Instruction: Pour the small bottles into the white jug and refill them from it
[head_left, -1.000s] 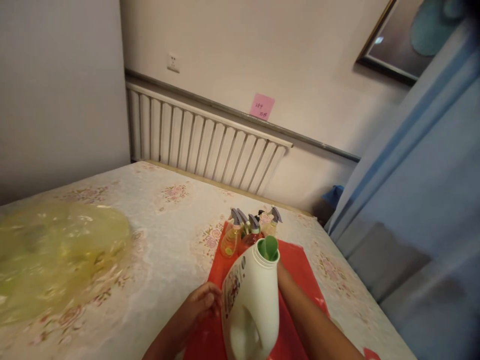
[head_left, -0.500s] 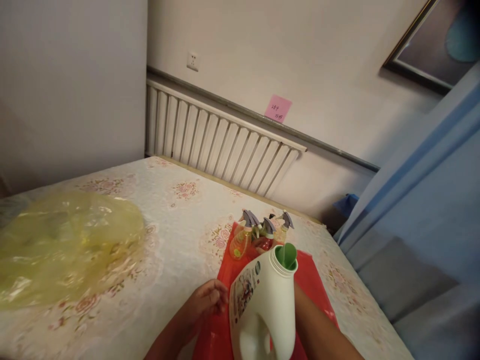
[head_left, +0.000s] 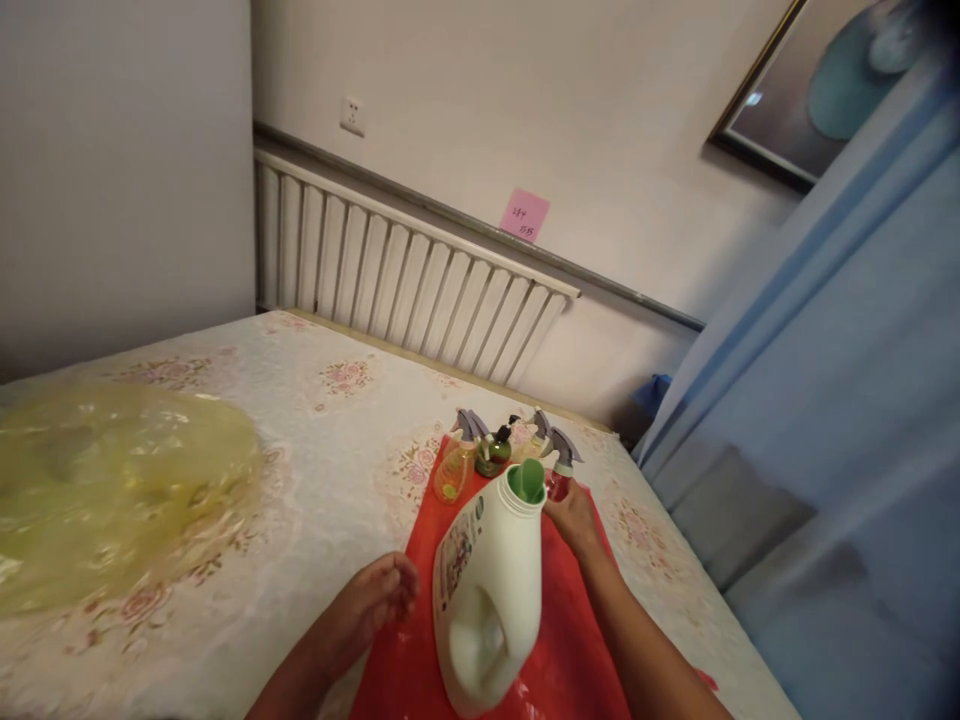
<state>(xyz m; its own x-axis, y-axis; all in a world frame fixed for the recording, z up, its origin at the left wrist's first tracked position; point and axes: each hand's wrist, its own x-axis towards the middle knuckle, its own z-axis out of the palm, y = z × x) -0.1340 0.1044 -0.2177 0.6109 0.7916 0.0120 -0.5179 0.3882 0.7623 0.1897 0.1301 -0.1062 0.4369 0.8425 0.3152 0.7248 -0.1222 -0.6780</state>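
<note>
A big white detergent jug (head_left: 487, 590) with an open green spout stands on a red plastic sheet (head_left: 555, 660) on the table. My left hand (head_left: 371, 600) rests on the sheet's left edge, just left of the jug, fingers curled down. My right hand (head_left: 574, 515) reaches past the jug and is closed around the body of a small spray bottle (head_left: 561, 470) with a grey trigger head. Behind the jug stand more small bottles: a yellow spray bottle (head_left: 454, 468), a dark green pump bottle (head_left: 496, 452) and another spray bottle (head_left: 537, 432).
A crumpled yellow plastic bag (head_left: 112, 490) lies on the flowered tablecloth (head_left: 322, 440) at the left. A white radiator (head_left: 405, 275) runs along the wall behind, with a pink note (head_left: 524, 214) above it. Blue curtain (head_left: 825, 400) hangs at the right.
My right hand has come out from behind the jug and closed on a spray bottle at the right. The left hand slid slightly left. The camera view has swung a little.
</note>
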